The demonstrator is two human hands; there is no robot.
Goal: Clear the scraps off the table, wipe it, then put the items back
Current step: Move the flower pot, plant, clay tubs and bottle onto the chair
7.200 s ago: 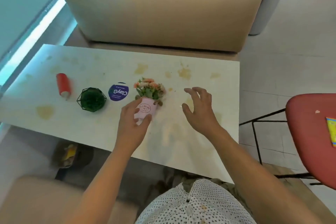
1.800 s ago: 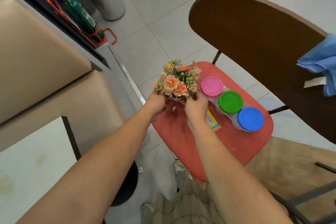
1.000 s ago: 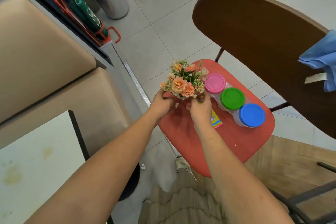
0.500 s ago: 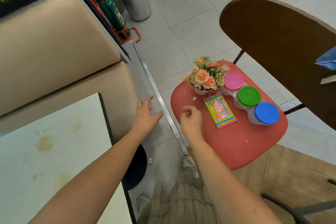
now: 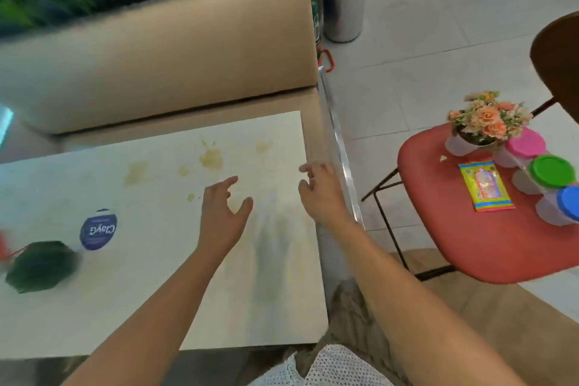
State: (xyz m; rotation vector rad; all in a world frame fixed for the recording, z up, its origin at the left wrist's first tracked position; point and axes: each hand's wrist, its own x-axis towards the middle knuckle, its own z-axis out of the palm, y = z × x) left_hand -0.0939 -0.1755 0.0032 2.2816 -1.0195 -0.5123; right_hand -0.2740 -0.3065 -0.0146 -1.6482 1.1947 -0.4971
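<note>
Found both hands empty and apart: left hand (image 5: 222, 213) hovering over the pale, smooth counter (image 5: 156, 291) with fingers spread, right hand (image 5: 319, 194) loosely curled at its right edge, gripping nothing. Noted dried yellowish stains (image 5: 211, 157) across the top. Spotted at the far left a round, blue-topped ClayG tub (image 5: 98, 230) and, just beside it, a blurred dark green faceted ornament (image 5: 40, 265). Judged the tub light, stiff, slick plastic, best pinched around the rim; judged the ornament light but probably fragile, better cupped from both sides. Saw the flower pot (image 5: 484, 128) standing on the red chair seat (image 5: 470, 244), beside three lidded tubs (image 5: 551, 171).
</note>
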